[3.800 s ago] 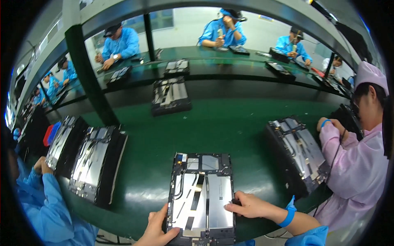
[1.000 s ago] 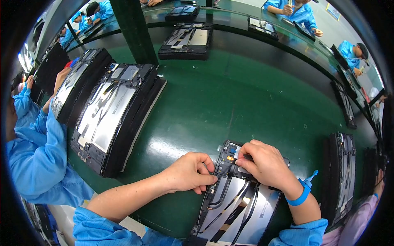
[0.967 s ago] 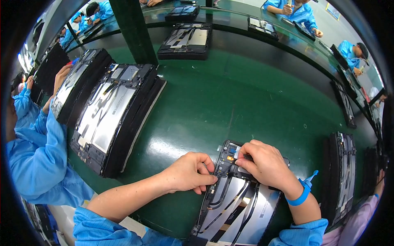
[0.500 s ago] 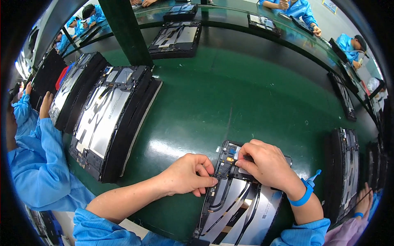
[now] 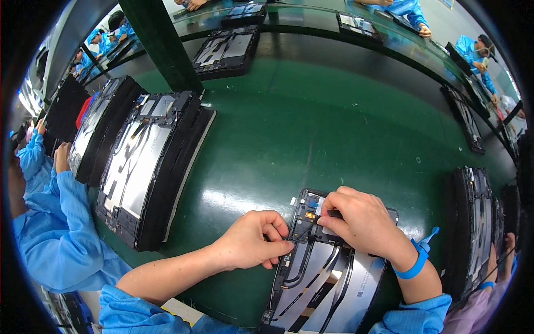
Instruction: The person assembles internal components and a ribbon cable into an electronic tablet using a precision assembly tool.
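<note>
Here both hands — left hand (image 5: 251, 242), right hand (image 5: 361, 221) — press the open tablet (image 5: 328, 278).

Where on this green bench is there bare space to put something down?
The widest bare patch of the green bench lies beyond the hands, between the stack of open panels on the left and the stack on the right. It is crowded where the left hand and right hand press on the near panel.

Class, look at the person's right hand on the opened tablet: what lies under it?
The right hand covers the upper edge of the opened tablet. A small orange part shows beside its fingers. Anything beneath the palm is hidden.
</note>
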Motion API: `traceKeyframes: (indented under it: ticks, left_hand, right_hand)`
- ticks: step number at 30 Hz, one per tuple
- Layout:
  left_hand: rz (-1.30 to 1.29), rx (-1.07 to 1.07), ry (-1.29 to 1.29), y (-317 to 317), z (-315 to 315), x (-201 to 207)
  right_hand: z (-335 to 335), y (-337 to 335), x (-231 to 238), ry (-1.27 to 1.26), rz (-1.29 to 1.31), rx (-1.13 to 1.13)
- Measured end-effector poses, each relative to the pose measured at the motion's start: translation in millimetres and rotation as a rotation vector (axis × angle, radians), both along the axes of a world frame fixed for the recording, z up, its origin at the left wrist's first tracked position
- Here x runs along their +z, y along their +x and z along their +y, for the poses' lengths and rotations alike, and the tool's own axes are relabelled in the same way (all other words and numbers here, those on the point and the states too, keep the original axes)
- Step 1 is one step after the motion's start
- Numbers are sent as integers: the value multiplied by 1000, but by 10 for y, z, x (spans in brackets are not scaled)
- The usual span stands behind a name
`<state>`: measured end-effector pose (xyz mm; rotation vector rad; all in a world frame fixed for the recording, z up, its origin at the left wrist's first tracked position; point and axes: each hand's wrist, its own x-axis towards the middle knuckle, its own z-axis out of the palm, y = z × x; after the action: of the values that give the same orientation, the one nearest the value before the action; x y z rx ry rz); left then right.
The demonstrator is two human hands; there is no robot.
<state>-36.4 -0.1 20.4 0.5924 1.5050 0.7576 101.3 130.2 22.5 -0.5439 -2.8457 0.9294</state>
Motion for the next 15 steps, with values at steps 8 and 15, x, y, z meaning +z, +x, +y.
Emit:
traceKeyframes:
  ticks: [8, 15]
  left_hand:
    - [79, 51, 65, 84, -26, -34]
    - [130, 4, 70, 68, -4, -45]
  right_hand:
    - [14, 27, 19, 14, -18, 6]
    - [-20, 36, 57, 41, -66, -19]
